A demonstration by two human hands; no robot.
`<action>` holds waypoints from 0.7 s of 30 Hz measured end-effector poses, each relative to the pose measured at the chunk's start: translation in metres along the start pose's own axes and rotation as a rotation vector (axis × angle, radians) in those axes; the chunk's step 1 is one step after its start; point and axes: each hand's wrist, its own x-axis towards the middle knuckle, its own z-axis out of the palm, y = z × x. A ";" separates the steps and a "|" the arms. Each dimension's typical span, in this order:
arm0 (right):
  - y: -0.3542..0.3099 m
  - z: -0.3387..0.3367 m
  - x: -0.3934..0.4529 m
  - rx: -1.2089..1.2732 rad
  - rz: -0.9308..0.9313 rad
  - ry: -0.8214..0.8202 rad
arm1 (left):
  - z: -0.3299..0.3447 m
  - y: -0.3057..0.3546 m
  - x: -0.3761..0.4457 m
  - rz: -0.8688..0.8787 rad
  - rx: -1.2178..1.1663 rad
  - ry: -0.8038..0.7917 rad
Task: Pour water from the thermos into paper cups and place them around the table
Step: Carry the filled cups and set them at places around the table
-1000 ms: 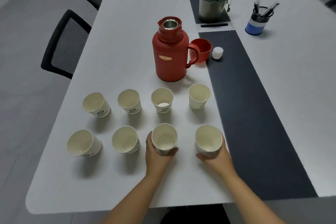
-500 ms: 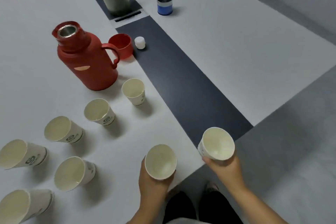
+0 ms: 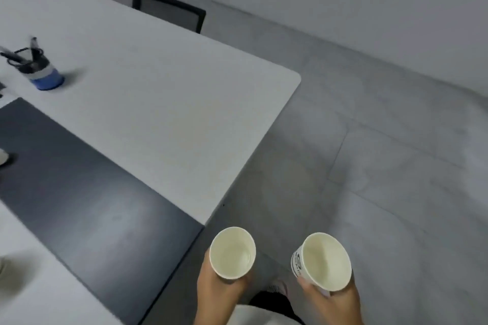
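Fingers of both hands are curled around paper cups, each hand grasping one cup from below and from the side. Past them, the tabletop (image 3: 158,103) fills the left and middle of the view; it is white with a wide dark strip (image 3: 87,192) running along its centre to the near edge. Its rounded near-right corner points toward the grey floor (image 3: 383,166). Two dark chairs (image 3: 169,12) stand at the far edge of the tabletop.

Both cups are off the tabletop, held over the floor just beyond its near edge, close to where the dark strip ends. The left hand (image 3: 219,290) comes up from the bottom of the view, with the thumb on the left side of the left cup (image 3: 232,252) and the other fingers under the cup's right side. The cup stands nearly upright with its mouth toward the camera, and a little water shows at its bottom. The right hand (image 3: 334,303) holds the right cup (image 3: 323,261) near its base; this cup leans a little to the right. It carries a dark printed logo (image 3: 297,262) on its left wall, but the letters are too blurred to read.

A blue and grey pen holder (image 3: 43,74) with dark pens stands near the left border of the view, blurred.
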 end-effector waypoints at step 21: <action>-0.042 -0.114 0.417 0.076 -0.025 0.334 | 0.359 0.217 0.225 0.209 0.029 -0.183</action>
